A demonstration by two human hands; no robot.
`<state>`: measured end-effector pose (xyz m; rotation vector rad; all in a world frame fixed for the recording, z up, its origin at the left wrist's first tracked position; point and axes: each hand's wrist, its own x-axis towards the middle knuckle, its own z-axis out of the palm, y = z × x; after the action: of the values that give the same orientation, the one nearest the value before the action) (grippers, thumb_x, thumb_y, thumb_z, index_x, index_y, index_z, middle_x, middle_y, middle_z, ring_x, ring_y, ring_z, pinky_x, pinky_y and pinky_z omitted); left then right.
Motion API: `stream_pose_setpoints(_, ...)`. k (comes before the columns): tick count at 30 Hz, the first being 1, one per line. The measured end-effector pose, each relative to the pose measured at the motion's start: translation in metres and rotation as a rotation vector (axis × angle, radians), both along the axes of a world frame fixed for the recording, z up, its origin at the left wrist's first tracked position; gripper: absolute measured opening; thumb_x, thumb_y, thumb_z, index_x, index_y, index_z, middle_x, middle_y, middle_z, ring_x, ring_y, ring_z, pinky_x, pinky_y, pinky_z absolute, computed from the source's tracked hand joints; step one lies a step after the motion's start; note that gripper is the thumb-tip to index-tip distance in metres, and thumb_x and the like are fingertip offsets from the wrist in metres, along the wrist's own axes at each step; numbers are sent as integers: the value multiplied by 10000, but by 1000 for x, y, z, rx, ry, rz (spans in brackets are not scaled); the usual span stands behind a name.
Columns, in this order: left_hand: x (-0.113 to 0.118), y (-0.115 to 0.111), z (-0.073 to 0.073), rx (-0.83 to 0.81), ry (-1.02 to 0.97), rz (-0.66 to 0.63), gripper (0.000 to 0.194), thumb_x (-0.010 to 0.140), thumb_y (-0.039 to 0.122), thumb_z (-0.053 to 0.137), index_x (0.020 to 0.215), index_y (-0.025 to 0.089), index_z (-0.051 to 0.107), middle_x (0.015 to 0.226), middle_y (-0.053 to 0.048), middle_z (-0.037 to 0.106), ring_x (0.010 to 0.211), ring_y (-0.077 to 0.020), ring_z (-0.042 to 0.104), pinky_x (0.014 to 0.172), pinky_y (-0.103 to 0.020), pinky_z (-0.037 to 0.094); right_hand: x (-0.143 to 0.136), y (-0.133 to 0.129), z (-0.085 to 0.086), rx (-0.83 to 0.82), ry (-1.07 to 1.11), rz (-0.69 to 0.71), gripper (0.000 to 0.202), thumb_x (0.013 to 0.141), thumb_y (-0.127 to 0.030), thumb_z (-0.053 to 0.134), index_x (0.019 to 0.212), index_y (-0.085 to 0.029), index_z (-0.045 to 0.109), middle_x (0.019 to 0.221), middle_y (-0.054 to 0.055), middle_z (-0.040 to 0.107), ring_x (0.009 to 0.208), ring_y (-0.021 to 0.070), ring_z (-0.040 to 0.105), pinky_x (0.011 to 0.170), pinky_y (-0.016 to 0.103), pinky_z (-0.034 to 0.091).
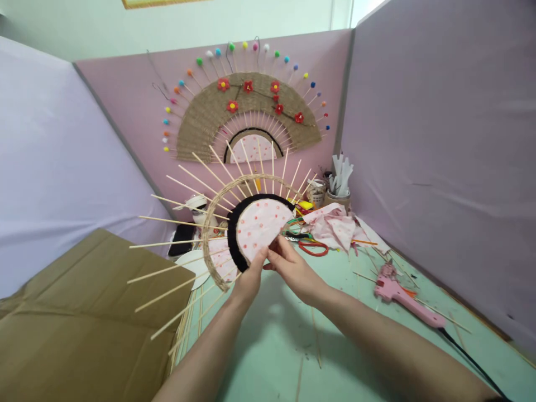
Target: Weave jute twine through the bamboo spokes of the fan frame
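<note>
While both hands are raised above the green table [268, 363], the fan-shaped piece [262, 226] is held between them in the middle of the scene, its rays of thin sticks [167, 220] spreading to the left and far side. The left hand [249, 279] grips the near left corner narrowly, with the thumb on the front; the right hand [293, 271] pinches the straight near edge, just beside the left thumb.

The step in hand appears to be the holding and adjusting of this piece: the black strip [235, 237] already borders its dotted centre, and a narrow twine band [205, 237] crosses the sticks. In the writer's judgement, any next move calls for a steady hold at the base, because the sticks look easy to bend, and for turning it without catching them.

Some fingers are hidden behind the piece, so it cannot be told how firmly they press. The twine's right end is hard to follow among the sticks. On the right, the scissors [314, 248] lie partly covered, and the cord of the pink glue gun [410, 304] is cut off by the near border, as are both forearms.
</note>
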<state>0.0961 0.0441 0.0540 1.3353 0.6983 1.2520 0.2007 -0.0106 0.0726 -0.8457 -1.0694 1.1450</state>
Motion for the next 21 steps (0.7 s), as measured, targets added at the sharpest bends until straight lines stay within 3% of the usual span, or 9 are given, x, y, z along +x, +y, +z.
stream_pose_setpoints(5,-5,8,24,-45,-351,-28,364,757,341,606,1088,197,655,1072,-75,706,1072,-237,619,922,-364,488,12,-2,7,8,-391,10,250,851,-264,521,1088,-189,545,685,-17,577,587,122,531,553,251,429)
stream_pose_setpoints(9,-21,15,39,-77,-425,-88,346,768,321,586,1078,189,663,983,-73,735,904,-232,688,814,-358,537,19,-3,14,-66,-565,35,257,848,-288,516,1043,-168,633,506,-45,503,468,111,456,470,232,337)
stream_pose_setpoints(12,-33,21,44,-100,-426,-101,310,743,335,604,995,178,691,879,-60,749,730,-213,708,727,-337,560,28,2,14,-43,-563,-40,205,826,-340,544,856,-173,660,544,-29,508,483,110,451,475,238,327)
stream_pose_setpoints(15,-40,25,48,-116,-433,-100,238,714,318,611,873,167,705,789,-55,748,644,-197,696,676,-318,563,41,12,9,-1,-486,-271,169,778,-348,594,753,-181,607,579,-23,500,534,124,450,510,253,342)
stream_pose_setpoints(18,-43,27,50,-131,-437,-87,217,699,301,612,846,168,700,739,-58,739,610,-186,682,624,-296,556,54,22,5,62,-333,-522,163,743,-321,613,837,-202,551,676,-15,522,639,150,505,615,280,421)
stream_pose_setpoints(21,-43,28,51,-157,-423,-84,230,688,307,628,852,160,694,707,-55,728,534,-164,648,561,-276,541,63,27,6,182,-230,-564,310,739,-303,597,1031,-232,520,1012,42,592,996,197,557,887,350,438)
